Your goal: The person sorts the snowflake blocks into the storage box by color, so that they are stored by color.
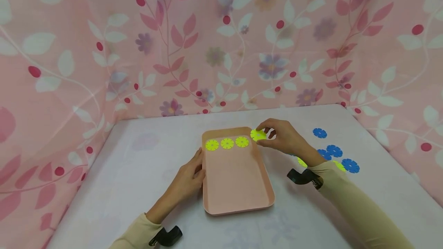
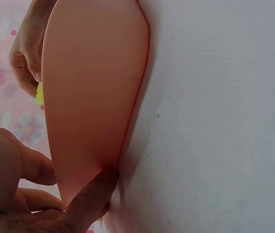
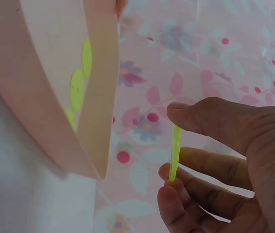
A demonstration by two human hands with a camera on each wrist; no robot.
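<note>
A pink tray [image 1: 238,180] lies on the table with three yellow-green notched discs in a row near its far end: a left disc [image 1: 212,145], a middle disc [image 1: 227,143] and a right disc [image 1: 242,141]. Between thumb and fingertips, my right hand [image 1: 282,137] pinches another yellow-green notched disc [image 3: 175,154]. It is held at the tray's far right corner, edge-on to the right wrist camera. My left hand [image 1: 188,176] holds the tray by its left side, fingers against the outer wall [image 2: 91,97].
Several blue notched discs lie right of the tray, including a far one [image 1: 320,133] and a near one [image 1: 350,165]. Yellow-green discs [image 1: 339,165] lie among them, partly hidden by the right forearm. A floral curtain [image 1: 221,49] surrounds the white table [image 1: 138,172].
</note>
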